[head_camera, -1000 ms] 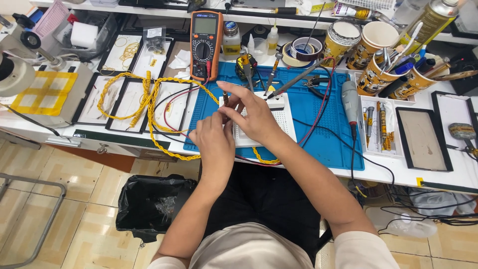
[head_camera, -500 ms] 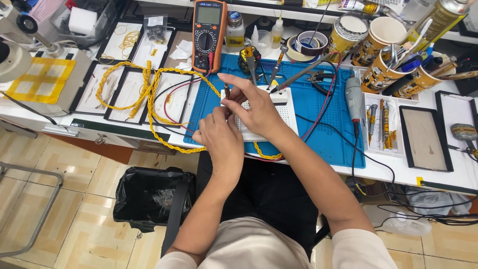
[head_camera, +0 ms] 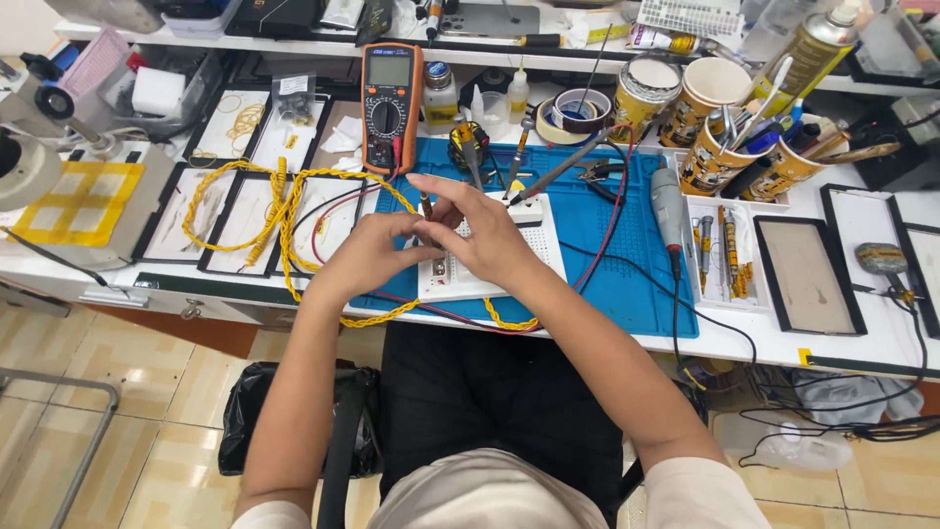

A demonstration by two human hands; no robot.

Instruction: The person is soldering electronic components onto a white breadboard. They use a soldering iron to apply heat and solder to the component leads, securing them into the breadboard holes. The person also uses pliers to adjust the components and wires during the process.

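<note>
Both hands are bunched up over the white breadboard (head_camera: 490, 269), which sits on the blue mat (head_camera: 607, 245) near the front edge of the table (head_camera: 881, 343). The left hand (head_camera: 367, 257) has its fingers curled in toward the board's left end, tips pressed together around something small and dark there, but I can't tell exactly what it is. The right hand (head_camera: 485, 235) reaches across from the other side, thumb and forefinger pinched on a thin probe (head_camera: 427, 208) that stands nearly upright over the board.

A twisted yellow cable (head_camera: 284, 225) loops from the trays (head_camera: 245, 220) on the left and runs under the wrists along the mat's front edge. A red wire (head_camera: 318, 230) curves beside it. Just behind the hands an orange multimeter (head_camera: 390, 93) stands tilted up. To the right, well apart from the hands, a grey rotary tool (head_camera: 668, 206) lies on the mat, and paper cups (head_camera: 720, 142) stuffed with tools sit further back. A microscope (head_camera: 39, 137) is off at the far left with a yellow pad (head_camera: 73, 201) under it
</note>
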